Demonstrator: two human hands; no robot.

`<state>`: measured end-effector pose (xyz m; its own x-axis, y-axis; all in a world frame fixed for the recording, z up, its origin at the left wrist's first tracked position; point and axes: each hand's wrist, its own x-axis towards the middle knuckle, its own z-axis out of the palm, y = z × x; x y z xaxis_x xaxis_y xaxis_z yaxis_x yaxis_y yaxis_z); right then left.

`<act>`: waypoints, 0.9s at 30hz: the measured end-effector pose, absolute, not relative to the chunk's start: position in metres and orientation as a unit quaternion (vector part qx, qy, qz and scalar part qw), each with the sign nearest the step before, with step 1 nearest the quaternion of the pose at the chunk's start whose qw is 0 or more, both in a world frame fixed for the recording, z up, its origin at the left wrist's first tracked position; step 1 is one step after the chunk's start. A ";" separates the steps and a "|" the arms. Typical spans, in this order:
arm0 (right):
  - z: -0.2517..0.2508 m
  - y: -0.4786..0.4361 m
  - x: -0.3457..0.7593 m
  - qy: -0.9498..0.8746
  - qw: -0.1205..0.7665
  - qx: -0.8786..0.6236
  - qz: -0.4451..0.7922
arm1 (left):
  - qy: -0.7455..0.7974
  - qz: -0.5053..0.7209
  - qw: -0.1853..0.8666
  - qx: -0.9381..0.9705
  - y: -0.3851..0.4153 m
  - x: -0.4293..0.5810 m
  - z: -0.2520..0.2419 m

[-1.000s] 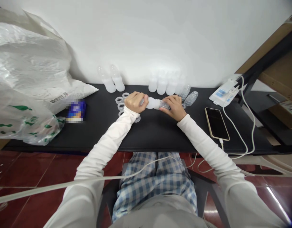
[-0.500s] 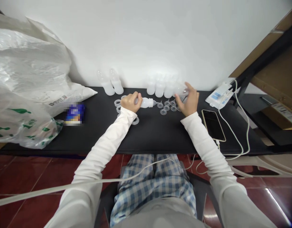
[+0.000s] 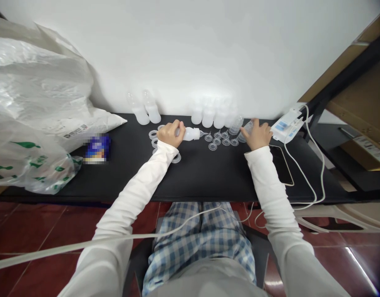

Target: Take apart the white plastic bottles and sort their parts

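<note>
My left hand (image 3: pixel 169 133) is closed around a small white plastic bottle (image 3: pixel 191 133) that lies on its side on the black table (image 3: pixel 202 173), its nozzle pointing right. My right hand (image 3: pixel 258 134) rests further right, fingers curled on a stack of clear caps (image 3: pixel 246 127) lying near the wall. Between the hands sit several clear nozzle tips (image 3: pixel 220 140). White rings (image 3: pixel 153 134) lie by my left wrist.
White bottles (image 3: pixel 213 115) stand in a row at the wall, two more bottles (image 3: pixel 145 109) to their left. Big plastic bags (image 3: pixel 38 111) fill the left end, a blue packet (image 3: pixel 97 148) beside them. A phone (image 3: pixel 282 167) on a cable and a white pack (image 3: pixel 285 122) lie right.
My right hand let go of the bottle's nozzle end and moved right to the clear caps by the wall. My left hand kept hold of the bottle.
</note>
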<state>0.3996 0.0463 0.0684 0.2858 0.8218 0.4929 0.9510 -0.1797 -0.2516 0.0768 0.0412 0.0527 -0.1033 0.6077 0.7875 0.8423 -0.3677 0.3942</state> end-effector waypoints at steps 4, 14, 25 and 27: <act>0.071 0.044 0.384 -0.586 0.370 -0.689 -0.213 | -0.549 -0.498 0.114 -0.661 0.041 0.079 0.051; 0.049 0.011 0.278 -0.809 0.296 -0.484 -0.157 | -0.502 -0.476 0.098 -0.715 0.025 0.100 0.045; 0.050 0.031 0.296 -0.802 0.336 -0.451 -0.201 | -0.495 -0.462 0.086 -0.731 0.014 0.120 0.056; 0.048 0.037 0.299 -0.813 0.335 -0.433 -0.199 | -0.504 -0.460 0.058 -0.729 0.014 0.121 0.062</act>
<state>0.2987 0.0369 0.0481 -0.4011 0.5702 0.7170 0.8367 0.5467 0.0333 0.1206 0.0140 0.0621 0.0701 0.6814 0.7286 0.7874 -0.4862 0.3790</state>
